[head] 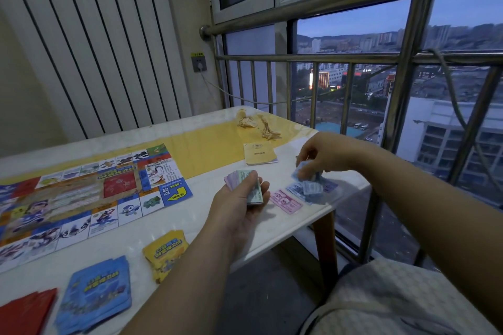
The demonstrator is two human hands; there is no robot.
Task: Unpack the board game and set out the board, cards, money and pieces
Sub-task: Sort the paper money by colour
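Note:
The game board (81, 198) lies unfolded on the left of the table (206, 215). My left hand (239, 204) grips a stack of paper money (245, 182) above the table's middle. To its right, my right hand (321, 160) pinches blue notes (306, 173) just above a small pile of blue notes (310, 190) near the table's right edge. A pink note (285, 201) lies flat beside that pile. Three card decks sit at the front: yellow (166, 253), blue (98, 296) and red (27, 310).
A yellow booklet (260, 153) lies behind the money. Crumpled wrapping (257, 124) sits at the table's far edge. A metal railing (353, 57) and window stand right behind the table. My lap in light cloth (381, 299) fills the lower right.

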